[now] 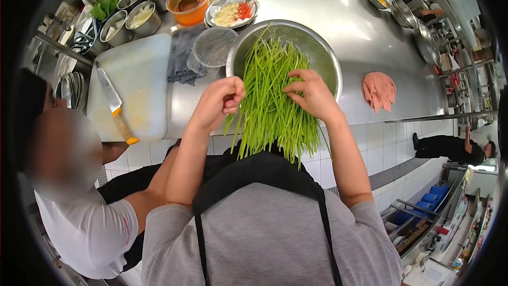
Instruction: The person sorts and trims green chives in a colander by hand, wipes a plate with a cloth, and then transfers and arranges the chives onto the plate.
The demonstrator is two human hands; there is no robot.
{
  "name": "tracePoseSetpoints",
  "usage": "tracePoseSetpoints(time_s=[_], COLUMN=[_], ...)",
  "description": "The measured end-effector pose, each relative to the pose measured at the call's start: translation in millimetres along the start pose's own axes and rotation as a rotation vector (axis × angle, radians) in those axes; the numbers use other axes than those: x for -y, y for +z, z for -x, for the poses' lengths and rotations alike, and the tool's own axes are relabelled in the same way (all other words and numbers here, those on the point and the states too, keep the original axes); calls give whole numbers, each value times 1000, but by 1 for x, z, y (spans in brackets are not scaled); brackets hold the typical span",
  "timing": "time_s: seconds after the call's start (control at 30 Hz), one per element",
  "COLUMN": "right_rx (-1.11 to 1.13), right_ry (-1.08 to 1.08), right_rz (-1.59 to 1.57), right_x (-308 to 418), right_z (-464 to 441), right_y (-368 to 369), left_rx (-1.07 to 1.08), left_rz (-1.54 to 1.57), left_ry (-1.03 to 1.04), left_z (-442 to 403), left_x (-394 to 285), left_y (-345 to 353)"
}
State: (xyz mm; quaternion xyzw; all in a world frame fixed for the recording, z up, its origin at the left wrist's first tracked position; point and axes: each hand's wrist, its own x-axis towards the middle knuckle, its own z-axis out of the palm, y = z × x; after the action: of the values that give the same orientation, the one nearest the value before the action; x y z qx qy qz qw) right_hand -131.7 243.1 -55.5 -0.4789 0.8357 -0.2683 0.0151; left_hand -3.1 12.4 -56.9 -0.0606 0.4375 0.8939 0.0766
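Note:
A heap of long green garlic chives point(272, 95) fills a perforated steel colander point(320, 53), their ends hanging over its near rim toward my apron. My left hand point(219, 100) is at the left side of the chives, fingers curled closed; whatever may be inside them is hidden. Over the right side of the heap is my right hand point(312, 94), its thumb and forefinger apart with a gap between them. Its other fingers are bent. I cannot tell whether its fingertips touch the stalks.
A knife point(110, 92) lies on a white cutting board point(143, 74) at left, beside a grey cloth point(182, 55) and clear lid point(214, 46). Sauce tubs point(188, 13) stand behind. A crumpled pink item point(379, 91) lies right. A co-worker point(90, 222) is close at left.

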Motion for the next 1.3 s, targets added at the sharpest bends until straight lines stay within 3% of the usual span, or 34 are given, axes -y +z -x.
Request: tracePoseSetpoints(time_s=[0.1, 0.13, 0.17, 0.23, 0.4, 0.47, 0.7, 0.8, 0.87, 0.9, 0.97, 1.17, 1.2, 1.3], right_rx=[18, -25, -69, -95, -138, -192, -215, -248, -292, -291, -211, 139, 182, 188], right_ry=[-27, -25, -22, -49, 5, -13, 80, 95, 246, 249, 171, -179, -153, -177], right_rz=[-10, -85, -160, -170, -197, -188, -430, -455, -328, -328, -272, -339, -362, -202], right_x=[-2, -1, 1, 5, 10, 8, 2, 4, 14, 16, 19, 43, 45, 38], right_z=[-5, -7, -9, -16, -29, -30, -28, -27, -25, -23, -19, 6, 10, 16], right_y=[5, 5, 5, 5, 7, 9, 7, 7, 0, -2, -6, -6, -4, 2], left_rx=[-35, -85, -90, -84, -44, 122, 80, 57, 40, 41, 71, 150, -12, 51], left_rz=[-228, -452, -453, -975, -1438, -1399, -1219, -1016, -562, -560, -67, 31, 4, 32], left_ry=[-50, 48, 51, 248, 98, 351, 289, 320, 132, 129, 77, 185, 156, 46], left_z=[-14, -21, -30, -43, -60, -70, -74, -72, -61, -56, -42, -9, -3, 2], left_x=[-7, -7, -5, -7, -10, 4, 6, 5, -10, -14, -17, -16, -15, -13], left_y=[10, 16, 17, 25, 36, 26, 30, 24, 19, 15, 7, -6, 1, 2])
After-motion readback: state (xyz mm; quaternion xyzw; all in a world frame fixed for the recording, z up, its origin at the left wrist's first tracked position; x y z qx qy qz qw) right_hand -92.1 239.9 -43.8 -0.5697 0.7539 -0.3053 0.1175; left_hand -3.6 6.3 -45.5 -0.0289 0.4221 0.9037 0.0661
